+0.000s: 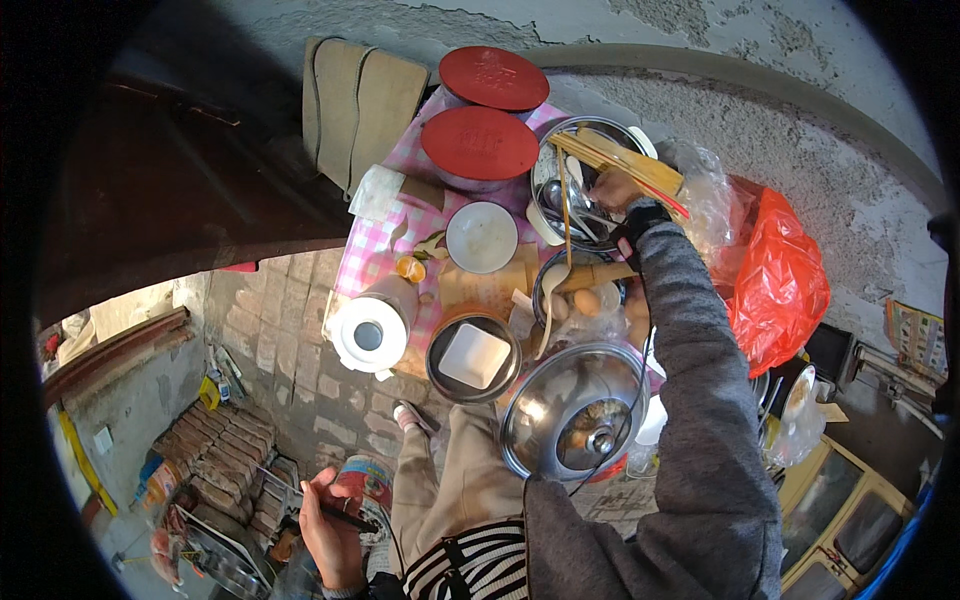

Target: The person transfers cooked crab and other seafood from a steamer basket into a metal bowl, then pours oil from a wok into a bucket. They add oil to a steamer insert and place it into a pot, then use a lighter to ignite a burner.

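My right hand [616, 189] reaches into a metal pot [537, 191] that holds spoons and other utensils; its fingers are partly hidden below wooden spatulas and chopsticks [622, 161] lying across the pot. Whether it grips a utensil cannot be told. Below the pot, a bowl holds eggs [587, 302] and a pale ladle [553, 281]. My left hand [330, 525] is low at the left, away from the table, palm turned up, fingers partly bent, with a dark cable or strap at the wrist. A white bowl [482, 237] and a dark pan with a white square dish [474, 357] stand mid-table.
Two red-lidded containers [480, 142] stand at the table's back. A large steel lid [555, 405] lies near the front right, a white-topped jug [369, 334] at the left edge. Red plastic bags [780, 285] are at the right. Stacked bricks [217, 454] lie on the floor.
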{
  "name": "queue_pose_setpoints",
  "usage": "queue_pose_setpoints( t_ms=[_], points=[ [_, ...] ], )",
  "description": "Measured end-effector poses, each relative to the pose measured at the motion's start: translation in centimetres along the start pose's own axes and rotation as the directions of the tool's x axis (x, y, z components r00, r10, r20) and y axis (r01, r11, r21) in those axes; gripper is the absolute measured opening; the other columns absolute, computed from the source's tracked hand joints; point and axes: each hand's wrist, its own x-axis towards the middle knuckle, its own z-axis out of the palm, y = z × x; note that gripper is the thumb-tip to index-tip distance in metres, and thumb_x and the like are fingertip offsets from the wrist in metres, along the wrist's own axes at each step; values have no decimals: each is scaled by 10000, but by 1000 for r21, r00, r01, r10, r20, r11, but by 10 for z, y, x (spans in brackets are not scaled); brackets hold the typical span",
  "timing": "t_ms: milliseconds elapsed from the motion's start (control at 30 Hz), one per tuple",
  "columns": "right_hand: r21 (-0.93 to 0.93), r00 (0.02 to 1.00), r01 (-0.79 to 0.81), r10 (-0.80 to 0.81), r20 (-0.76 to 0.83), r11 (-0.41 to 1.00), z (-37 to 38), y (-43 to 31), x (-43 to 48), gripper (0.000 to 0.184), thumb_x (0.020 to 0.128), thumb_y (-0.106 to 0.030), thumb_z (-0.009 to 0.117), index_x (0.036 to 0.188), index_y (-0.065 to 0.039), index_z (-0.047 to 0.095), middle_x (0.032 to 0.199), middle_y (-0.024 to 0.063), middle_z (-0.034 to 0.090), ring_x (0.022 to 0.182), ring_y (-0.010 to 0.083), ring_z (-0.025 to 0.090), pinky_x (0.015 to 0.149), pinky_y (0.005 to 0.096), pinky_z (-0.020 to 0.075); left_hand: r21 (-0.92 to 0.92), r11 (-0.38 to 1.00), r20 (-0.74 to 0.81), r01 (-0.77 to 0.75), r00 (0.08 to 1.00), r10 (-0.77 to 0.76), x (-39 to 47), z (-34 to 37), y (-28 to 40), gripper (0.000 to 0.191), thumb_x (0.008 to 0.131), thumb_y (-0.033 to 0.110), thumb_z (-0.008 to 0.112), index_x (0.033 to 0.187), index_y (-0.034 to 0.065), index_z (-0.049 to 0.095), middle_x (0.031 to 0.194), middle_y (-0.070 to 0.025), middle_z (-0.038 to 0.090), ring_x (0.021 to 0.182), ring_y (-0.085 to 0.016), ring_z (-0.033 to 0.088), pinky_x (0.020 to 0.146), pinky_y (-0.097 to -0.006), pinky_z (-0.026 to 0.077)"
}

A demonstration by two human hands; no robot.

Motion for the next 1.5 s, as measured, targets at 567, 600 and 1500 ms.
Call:
queue_pose_setpoints(
  t_ms=[567, 600, 1500],
  points=[
    [892, 981, -127, -76, 177, 435, -60, -82, -167, 101, 886, -65, 518, 848, 21, 556, 727, 143, 637, 487, 93, 562, 387, 184, 451, -119, 993, 247, -11, 968, 40, -9, -65, 8, 390, 982, 337, 387, 1066, -3, 556, 719, -58, 606, 690, -164, 570, 673, -308, 472],
    [916, 975, -65, -168, 143, 397, -67, -112, -193, 104, 897, -72, 503, 874, 21, 545, 751, 161, 640, 518, 110, 591, 436, 195, 491, -149, 989, 266, -9, 963, 48, -11, -72, 9, 391, 983, 338, 386, 1072, -3, 555, 720, -56, 604, 690, -162, 568, 672, -307, 472],
    [911, 549, 204, -812, 198, 360, 194, -669, -592, 124, 947, -138, 405, 965, -26, 456, 882, 241, 607, 661, 245, 653, 561, 289, 542, -488, 810, 463, -325, 691, 556, -109, -414, 37, 169, 915, 165, 552, 970, 12, 596, 666, -2, 536, 473, -5, 342, 430, -161, 242]
  ],
)
